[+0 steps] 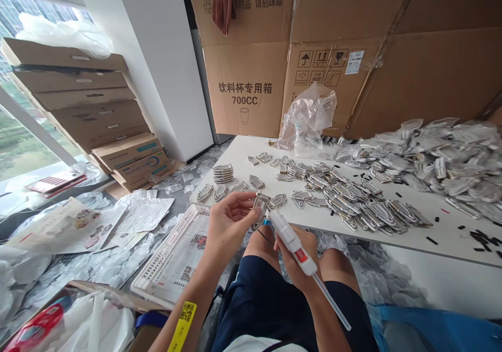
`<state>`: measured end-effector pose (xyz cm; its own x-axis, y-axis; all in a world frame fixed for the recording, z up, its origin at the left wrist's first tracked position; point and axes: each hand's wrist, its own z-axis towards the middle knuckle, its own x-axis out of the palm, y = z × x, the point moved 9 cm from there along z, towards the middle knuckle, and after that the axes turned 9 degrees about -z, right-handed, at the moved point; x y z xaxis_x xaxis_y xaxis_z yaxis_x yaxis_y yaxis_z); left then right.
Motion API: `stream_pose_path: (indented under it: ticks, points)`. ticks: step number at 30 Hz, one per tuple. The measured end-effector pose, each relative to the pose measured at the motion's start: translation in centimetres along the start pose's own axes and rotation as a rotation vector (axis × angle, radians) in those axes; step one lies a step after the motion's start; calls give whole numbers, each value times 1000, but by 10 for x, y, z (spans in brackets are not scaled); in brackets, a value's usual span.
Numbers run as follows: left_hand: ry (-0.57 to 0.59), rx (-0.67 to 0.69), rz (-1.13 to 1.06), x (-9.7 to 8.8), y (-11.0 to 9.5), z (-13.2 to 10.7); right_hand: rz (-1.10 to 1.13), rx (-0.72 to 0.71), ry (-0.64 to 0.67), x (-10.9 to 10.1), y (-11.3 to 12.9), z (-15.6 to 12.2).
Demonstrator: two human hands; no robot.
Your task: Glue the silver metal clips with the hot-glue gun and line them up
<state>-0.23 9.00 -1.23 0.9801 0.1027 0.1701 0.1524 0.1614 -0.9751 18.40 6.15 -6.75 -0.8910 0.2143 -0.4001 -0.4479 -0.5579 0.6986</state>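
My left hand (229, 218) pinches a small silver metal frame (260, 203) between thumb and fingers, above the near edge of the table. My right hand (309, 241) is wrapped round a white pen-shaped glue gun (286, 230) with a red-orange part on its body. Out of its rear end sticks a long translucent glue stick (333, 302). The glue gun's tip touches or nearly touches the metal frame; which one I cannot tell. Just beyond my hands, similar loose frames (257, 182) lie on the white table (270, 174), beside a neat stack of frames (223, 174).
A heap of frames (353, 200) covers the table's middle, with bagged frames (439, 153) behind and small black strips (432, 240) at right. Tall cardboard (251, 64) stands at the back. A white crate (157, 273) sits at left, and plastic bags litter the floor.
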Motion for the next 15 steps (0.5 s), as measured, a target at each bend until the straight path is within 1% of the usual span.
stream_pose_path:
  ticks: [2, 6, 10, 15]
  points:
    - [0, 11, 7, 0, 0, 1, -1, 0, -17, -1, 0, 0]
    - [-13, 44, 51, -1, -2, 1, -56, 15, 12, 4, -4, 0]
    - [-26, 66, 92, -2, -4, 1, -94, 51, -25, 2, -6, -1]
    - [-27, 52, 69, -2, -3, 4, -169, 54, -69, 4, -10, -3]
